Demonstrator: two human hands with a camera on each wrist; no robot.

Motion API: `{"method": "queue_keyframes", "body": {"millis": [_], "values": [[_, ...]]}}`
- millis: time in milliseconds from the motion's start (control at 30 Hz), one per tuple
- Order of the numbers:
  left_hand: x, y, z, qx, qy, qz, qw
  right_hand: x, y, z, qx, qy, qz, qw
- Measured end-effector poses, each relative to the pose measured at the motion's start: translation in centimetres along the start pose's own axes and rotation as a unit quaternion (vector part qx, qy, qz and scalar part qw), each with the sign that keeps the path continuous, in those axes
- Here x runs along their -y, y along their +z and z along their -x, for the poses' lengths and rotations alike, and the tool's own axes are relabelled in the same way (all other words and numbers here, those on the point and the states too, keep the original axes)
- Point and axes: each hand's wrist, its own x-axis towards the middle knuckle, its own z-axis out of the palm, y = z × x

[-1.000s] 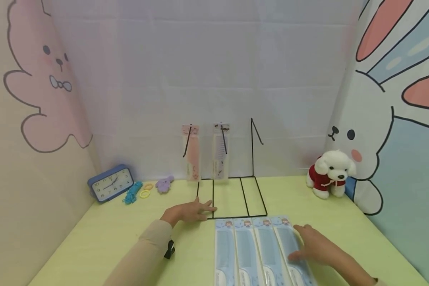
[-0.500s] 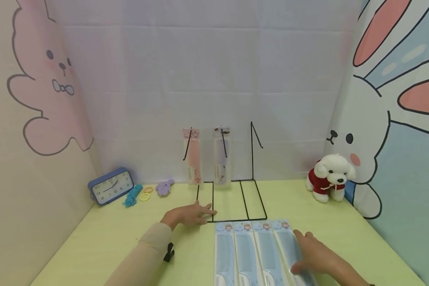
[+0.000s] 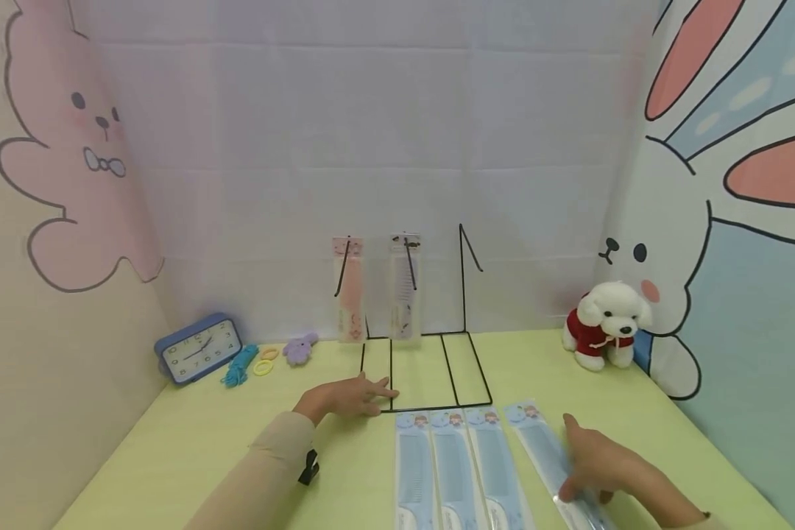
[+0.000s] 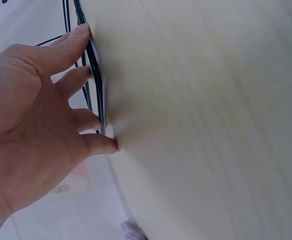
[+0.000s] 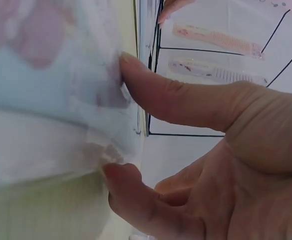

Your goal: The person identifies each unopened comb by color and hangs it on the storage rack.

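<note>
My right hand [image 3: 603, 460] pinches the edges of the rightmost packaged blue comb [image 3: 536, 438] between thumb and a finger; the right wrist view shows this packet [image 5: 46, 115] close up. Tilted, the packet lies apart from several flat in a row, such as this packaged comb [image 3: 450, 464]. With fingers spread, my left hand [image 3: 347, 397] rests on the front left of the black wire rack [image 3: 462, 283], touching its base and the table. From the rack's hooks hang a packaged pink comb [image 3: 351, 302] and a packaged purple comb [image 3: 404, 305].
At the back left stand a blue clock [image 3: 199, 348], a blue cord bundle [image 3: 241, 366], a yellow ring [image 3: 263, 367] and a purple toy [image 3: 299, 349]. A white plush dog [image 3: 609, 324] sits at the back right. A white cloth wall [image 3: 305, 147] closes the back.
My right hand has moved right, drawing the rightmost blue comb packet away from the row and tilting it. My left hand has stayed on the rack base. The head view shifted slightly.
</note>
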Motion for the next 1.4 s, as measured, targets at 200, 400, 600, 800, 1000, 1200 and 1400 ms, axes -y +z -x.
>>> {"method": "queue_keyframes", "body": {"millis": [200, 400, 600, 800, 1000, 1200, 1400], "values": [[0.1, -0.1, -0.2, -0.007, -0.002, -0.010, 0.9999, -1.4, -1.5, -0.1, 0.014, -0.012, -0.053, 0.998], [0.1, 0.1, 0.0, -0.004, 0.001, 0.007, 1.0000, -3.7, -2.9, -1.1, 0.065, -0.016, -0.138, 0.988], [-0.1, 0.1, 0.3, -0.006, -0.001, 0.012, 0.9999, -5.9, -4.2, -1.9, 0.116, -0.086, -0.295, 0.945], [-0.3, -0.1, 0.3, -0.006, 0.004, 0.014, 0.9999, -5.7, -5.3, -1.8, 0.142, -0.172, -0.357, 0.907], [-0.3, -0.2, 0.1, -0.004, -0.009, 0.017, 0.9998, -3.0, -5.6, -0.1, 0.097, -0.298, -0.334, 0.889], [-0.2, -0.1, 0.2, -0.005, -0.012, 0.037, 0.9992, 1.2, -4.4, 1.5, 0.033, -0.389, -0.325, 0.861], [-0.1, -0.1, 0.0, -0.011, -0.014, 0.046, 0.9988, 5.0, -3.6, 1.3, -0.085, -0.425, -0.290, 0.853]]}}
